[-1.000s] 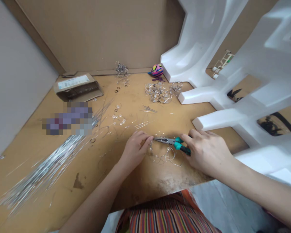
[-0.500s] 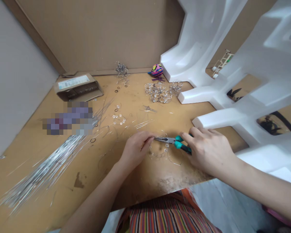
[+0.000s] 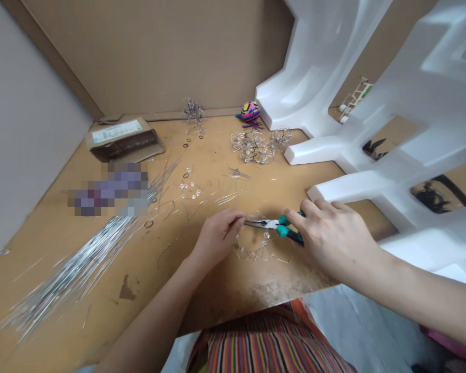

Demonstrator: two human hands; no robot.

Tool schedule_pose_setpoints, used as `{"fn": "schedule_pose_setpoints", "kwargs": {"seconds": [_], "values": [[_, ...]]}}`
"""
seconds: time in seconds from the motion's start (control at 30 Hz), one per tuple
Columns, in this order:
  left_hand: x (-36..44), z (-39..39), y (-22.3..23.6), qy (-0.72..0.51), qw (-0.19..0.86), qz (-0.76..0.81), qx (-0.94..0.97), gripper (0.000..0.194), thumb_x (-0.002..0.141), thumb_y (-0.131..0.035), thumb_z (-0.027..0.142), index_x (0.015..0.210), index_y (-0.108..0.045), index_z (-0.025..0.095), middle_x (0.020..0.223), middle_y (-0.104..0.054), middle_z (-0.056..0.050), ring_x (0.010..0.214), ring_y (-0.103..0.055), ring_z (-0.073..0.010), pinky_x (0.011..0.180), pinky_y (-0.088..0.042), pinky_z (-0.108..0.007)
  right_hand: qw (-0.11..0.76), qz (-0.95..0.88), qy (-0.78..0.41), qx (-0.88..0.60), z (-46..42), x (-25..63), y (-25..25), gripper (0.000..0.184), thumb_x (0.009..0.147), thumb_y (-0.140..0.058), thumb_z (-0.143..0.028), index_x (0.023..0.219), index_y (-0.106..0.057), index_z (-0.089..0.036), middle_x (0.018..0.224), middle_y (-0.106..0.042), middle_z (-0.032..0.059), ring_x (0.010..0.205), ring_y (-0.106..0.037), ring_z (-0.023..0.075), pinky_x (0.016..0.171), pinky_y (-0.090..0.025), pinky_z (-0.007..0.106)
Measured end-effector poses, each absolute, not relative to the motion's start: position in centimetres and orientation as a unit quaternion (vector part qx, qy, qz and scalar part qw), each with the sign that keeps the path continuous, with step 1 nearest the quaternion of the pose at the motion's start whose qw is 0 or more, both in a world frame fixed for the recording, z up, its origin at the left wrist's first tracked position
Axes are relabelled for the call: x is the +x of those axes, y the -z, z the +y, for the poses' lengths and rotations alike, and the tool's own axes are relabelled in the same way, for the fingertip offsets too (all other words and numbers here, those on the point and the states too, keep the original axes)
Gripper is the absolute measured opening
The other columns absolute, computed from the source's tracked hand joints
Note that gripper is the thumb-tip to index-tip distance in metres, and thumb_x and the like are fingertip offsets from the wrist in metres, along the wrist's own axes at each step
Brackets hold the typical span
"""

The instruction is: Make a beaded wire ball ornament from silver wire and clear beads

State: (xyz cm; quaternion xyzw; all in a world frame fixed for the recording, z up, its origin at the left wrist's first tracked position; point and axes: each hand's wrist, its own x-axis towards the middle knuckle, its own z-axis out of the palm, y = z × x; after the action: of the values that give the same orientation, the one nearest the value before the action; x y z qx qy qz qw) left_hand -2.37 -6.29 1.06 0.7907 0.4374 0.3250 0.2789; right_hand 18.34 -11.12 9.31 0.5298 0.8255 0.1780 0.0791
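My right hand [image 3: 332, 238] grips needle-nose pliers [image 3: 274, 225] with teal handles, and their thin steel jaws point left. The jaw tips reach my left hand [image 3: 217, 238], whose fingers pinch a thin wire at the edge of a wire ring with clear beads [image 3: 254, 246]. The ring lies on the wooden workbench [image 3: 225, 305] under both hands. Part of it is hidden by my left fingers and the pliers' jaws.
A bundle of straight silver wires [image 3: 77, 274] lies at the left, beside a pixelated blurred object [image 3: 108, 189]. A cardboard box [image 3: 124, 140], finished wire-and-bead pieces [image 3: 252, 147] and a colourful toy [image 3: 250, 111] stand farther back. White foam packing [image 3: 334, 155] looms at the right.
The pliers' jaws have turned slightly, and both hands have shifted a little on the wire ring. The ring now sits more compactly under the jaws, with its beads nearer the pliers.
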Motion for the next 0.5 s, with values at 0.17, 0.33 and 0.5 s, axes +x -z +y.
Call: {"fn": "schedule_pose_setpoints", "kwargs": {"seconds": [0.17,0.33,0.5], "values": [[-2.23,-6.4,-0.94,-0.334,0.266,0.442,0.789,0.019,0.087,-0.043,0.025,0.084,-0.061,0.018,0.078,-0.065,-0.003,0.073,-0.058,-0.0147,0.066,-0.043,-0.024,0.085,0.823,-0.168,0.537,-11.16,18.32,-9.35,0.018,0.075,-0.049,-0.016,0.089,-0.058,-0.02,0.07,-0.055,0.0054,0.065,-0.05,0.0192,0.055,-0.018,0.029],[-2.16,-6.48,-0.69,-0.336,0.259,0.44,0.791,0.018,0.086,-0.044,0.025,0.085,-0.061,0.018,0.08,-0.066,-0.003,0.074,-0.059,-0.015,0.068,-0.044,-0.025,0.088,0.82,-0.155,0.544,-11.25,18.24,-9.27,0.015,0.077,-0.051,-0.026,0.088,-0.059,-0.019,0.068,-0.055,0.0056,0.061,-0.051,0.0179,0.051,-0.015,0.028],[-2.18,-6.37,-0.45,-0.336,0.247,0.439,0.796,0.019,0.087,-0.044,0.025,0.086,-0.061,0.018,0.08,-0.066,-0.003,0.074,-0.059,-0.0145,0.068,-0.044,-0.024,0.089,0.814,-0.145,0.555,-11.14,18.24,-8.96,0.016,0.078,-0.05,-0.026,0.09,-0.058,-0.02,0.07,-0.056,0.0056,0.06,-0.051,0.0173,0.051,-0.013,0.028]]}}
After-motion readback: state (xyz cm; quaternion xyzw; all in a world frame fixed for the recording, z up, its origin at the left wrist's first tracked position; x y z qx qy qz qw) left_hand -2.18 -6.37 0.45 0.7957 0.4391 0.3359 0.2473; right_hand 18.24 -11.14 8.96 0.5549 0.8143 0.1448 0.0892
